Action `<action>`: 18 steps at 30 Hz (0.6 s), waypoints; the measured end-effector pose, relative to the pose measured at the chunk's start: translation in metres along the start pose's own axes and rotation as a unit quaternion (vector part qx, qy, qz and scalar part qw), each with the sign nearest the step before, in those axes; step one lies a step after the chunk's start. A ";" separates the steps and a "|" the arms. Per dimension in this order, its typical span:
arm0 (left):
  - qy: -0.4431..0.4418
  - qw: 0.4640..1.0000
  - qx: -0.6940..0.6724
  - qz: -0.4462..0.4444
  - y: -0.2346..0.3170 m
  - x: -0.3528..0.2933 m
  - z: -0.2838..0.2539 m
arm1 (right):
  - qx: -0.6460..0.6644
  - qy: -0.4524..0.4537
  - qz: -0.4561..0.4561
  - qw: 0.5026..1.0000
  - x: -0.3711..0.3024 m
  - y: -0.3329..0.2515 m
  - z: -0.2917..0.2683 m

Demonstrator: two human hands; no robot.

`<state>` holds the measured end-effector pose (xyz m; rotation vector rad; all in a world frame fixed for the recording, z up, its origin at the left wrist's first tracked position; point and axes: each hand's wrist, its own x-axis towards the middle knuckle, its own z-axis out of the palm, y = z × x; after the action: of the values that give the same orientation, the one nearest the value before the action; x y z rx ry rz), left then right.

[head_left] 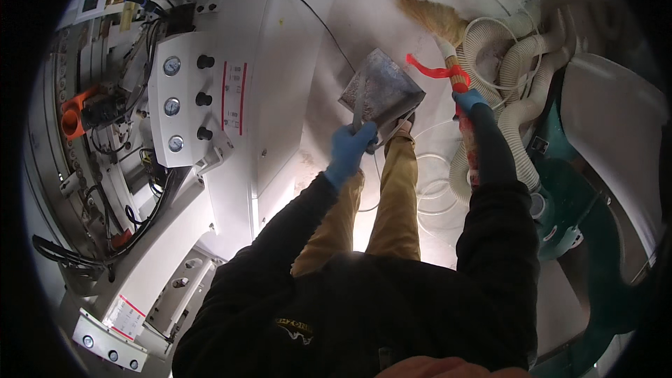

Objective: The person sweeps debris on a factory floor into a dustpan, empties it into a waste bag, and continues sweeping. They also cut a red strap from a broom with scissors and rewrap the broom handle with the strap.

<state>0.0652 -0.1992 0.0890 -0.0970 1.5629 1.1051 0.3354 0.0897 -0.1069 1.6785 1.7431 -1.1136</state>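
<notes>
My left hand (350, 148), in a blue glove, is closed round the handle of a grey metal dustpan (388, 87). The pan hangs or rests just in front of my feet; I cannot tell whether it touches the floor. In my right hand (470, 100), also blue-gloved, is a broom (435, 19), gripped by its red-wrapped handle. Its straw bristles point away from me, to the far side, near the floor. A loose red strip (428, 70) sticks out from the handle toward the dustpan.
On the left stands a white machine with a gauge panel (173, 101) and exposed cables. Ribbed hoses (518, 73) lie coiled at the right, beside a green machine (570, 199). A black cable (311, 10) and thin clear tubing (435, 185) run across the floor.
</notes>
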 end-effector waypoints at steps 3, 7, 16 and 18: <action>-0.004 0.999 -0.035 0.025 -0.015 0.022 0.015 | 0.067 -0.055 0.022 0.996 -0.013 0.009 0.026; 0.024 0.998 -0.056 0.021 -0.046 0.047 0.038 | 0.208 -0.179 0.073 0.959 -0.042 0.025 0.037; 0.014 1.000 -0.001 0.014 -0.072 0.036 0.046 | 0.344 -0.381 0.183 0.839 -0.212 0.041 -0.039; -0.006 0.999 -0.026 0.027 -0.072 0.028 0.033 | 0.428 -0.355 0.158 0.816 -0.255 0.036 -0.059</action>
<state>0.1226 -0.2027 0.0282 -0.0834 1.5342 1.1854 0.4172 -0.0150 0.1212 1.5390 0.4538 -2.1660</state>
